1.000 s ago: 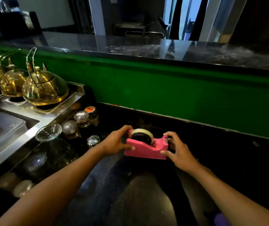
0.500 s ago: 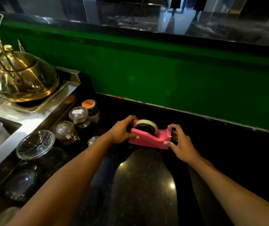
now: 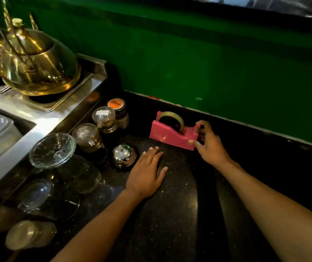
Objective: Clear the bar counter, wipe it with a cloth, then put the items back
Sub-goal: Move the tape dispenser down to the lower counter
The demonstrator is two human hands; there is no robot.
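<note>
A pink tape dispenser [image 3: 170, 134] with a roll of clear tape stands on the black bar counter [image 3: 170, 214], close to the green back wall. My right hand [image 3: 209, 146] holds its right end, thumb at the front corner and fingers curled round the cutter end. My left hand [image 3: 147, 173] lies flat on the counter with straight fingers, just in front of the dispenser and beside a chrome call bell [image 3: 124, 155]. It holds nothing.
Left of the bell stand three small glass jars [image 3: 104, 119], one with an orange lid [image 3: 115, 104]. Glass bowls [image 3: 53, 150] and lids lie along a steel unit [image 3: 37, 118] carrying brass kettles [image 3: 39, 67]. The green wall [image 3: 227, 63] closes the back.
My left hand has let go of the dispenser's left end and come down flat on the counter nearer to me. The camera has tilted down and closer. My right hand stays on the dispenser.
</note>
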